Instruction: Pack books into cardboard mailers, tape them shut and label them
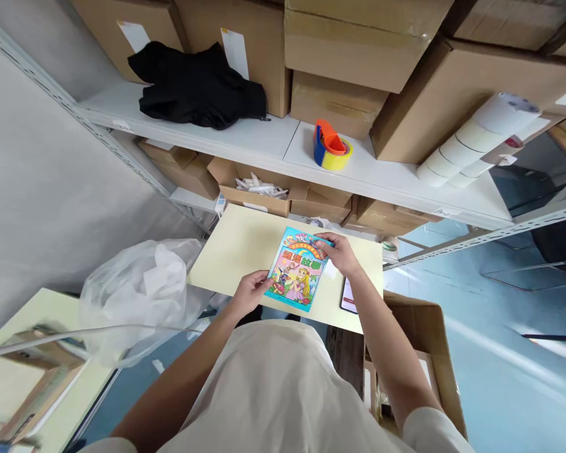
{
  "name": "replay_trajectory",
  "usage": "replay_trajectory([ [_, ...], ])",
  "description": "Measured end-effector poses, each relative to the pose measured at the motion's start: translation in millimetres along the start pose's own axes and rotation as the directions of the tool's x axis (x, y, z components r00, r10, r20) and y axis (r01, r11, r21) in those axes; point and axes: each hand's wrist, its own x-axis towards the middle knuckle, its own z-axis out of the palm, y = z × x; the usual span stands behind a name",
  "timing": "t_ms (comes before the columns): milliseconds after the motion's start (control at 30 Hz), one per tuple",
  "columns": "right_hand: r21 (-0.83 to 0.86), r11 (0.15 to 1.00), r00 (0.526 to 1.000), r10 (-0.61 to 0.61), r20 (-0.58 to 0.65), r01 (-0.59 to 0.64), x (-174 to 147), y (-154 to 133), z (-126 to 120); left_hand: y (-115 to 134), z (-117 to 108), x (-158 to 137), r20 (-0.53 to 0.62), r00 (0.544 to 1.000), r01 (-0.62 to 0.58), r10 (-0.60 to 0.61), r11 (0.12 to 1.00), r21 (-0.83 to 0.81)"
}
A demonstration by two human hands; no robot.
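A colourful children's storybook (298, 269) with a blue border and a long-haired cartoon figure on its cover is held face up over the pale yellow table (236, 245). My left hand (251, 292) pinches its lower left edge between thumb and fingers. At the upper right corner, my right hand (338, 253) grips it with the thumb on the cover. Beside my right wrist lies a phone (348, 297) with its screen lit, partly covered by my forearm. A bit of white paper (331, 269) shows just right of the book.
Above the table, a shelf (273, 146) carries cardboard boxes (349, 50), a black garment (198, 85), a tape dispenser (331, 148) and label rolls (476, 141). A clear plastic bag (132, 296) stands left. An open carton (424, 321) is at the right, near my right arm.
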Motion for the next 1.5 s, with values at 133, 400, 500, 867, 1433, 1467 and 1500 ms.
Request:
replay_trajectory([
  [133,0.200,0.978,0.997,0.068,-0.023,-0.062,-16,19,2,-8,8,-5,-0.078,0.997,0.016,-0.018,1.000,-0.025],
  [400,0.143,0.957,0.953,0.220,0.207,-0.252,-77,66,29,-28,4,-18,-0.137,0.990,0.038,-0.042,0.999,-0.034],
  [500,0.148,0.955,0.958,0.234,0.164,-0.258,-75,74,37,-34,-1,-18,-0.133,0.991,-0.004,0.011,0.998,0.056],
  [867,0.158,0.959,0.969,0.244,-0.026,-0.237,4,90,96,-46,-71,39,-0.291,0.956,0.054,0.038,0.952,0.301],
  [1433,-0.065,0.870,0.843,0.451,-0.293,-0.488,207,176,249,-107,-242,214,-0.370,0.921,0.337,-0.124,0.729,0.595],
  [1467,-0.086,0.862,0.838,0.455,-0.302,-0.499,211,179,250,-110,-244,216,-0.365,0.923,0.331,-0.119,0.728,0.600],
  [1500,-0.108,0.854,0.833,0.458,-0.310,-0.509,213,182,251,-112,-246,218,-0.364,0.924,0.326,-0.112,0.728,0.603],
])
